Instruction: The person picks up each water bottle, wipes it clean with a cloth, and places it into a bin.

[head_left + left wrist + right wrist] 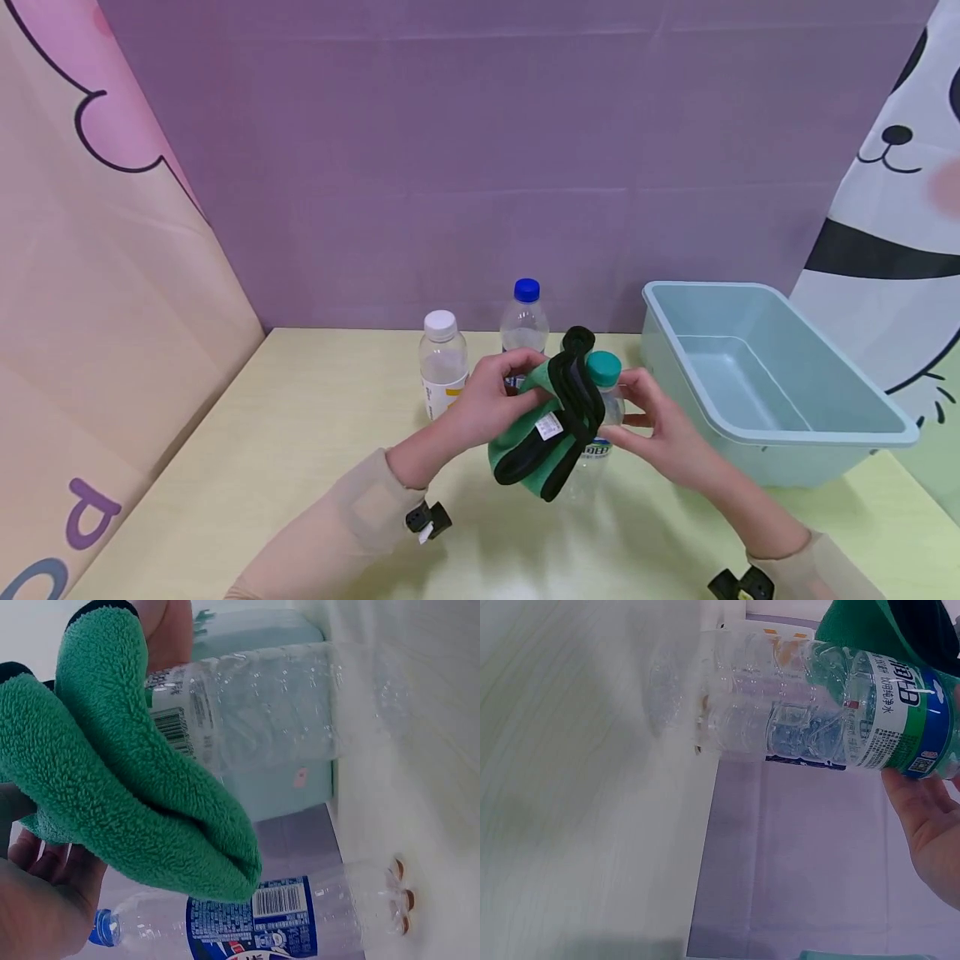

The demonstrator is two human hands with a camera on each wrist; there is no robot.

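My left hand (487,404) grips a folded green towel (142,772) with black edging and a small white tag. The towel is held against or just in front of a clear plastic bottle (780,697) with a teal cap (603,368) and a green, white and blue label. Around this bottle's upper part, the thumb and fingers of my right hand (667,433) hold it upright. Its base is at or close to the tabletop; whether it touches, I cannot tell. In the head view the towel hides part of the bottle.
Behind my hands stand a blue-capped bottle (525,321) and, to its left, a white-capped bottle (442,362). A pale blue plastic bin (757,458) sits on the table (322,433) at the right. A purple cloth backdrop (450,167) hangs behind the table.
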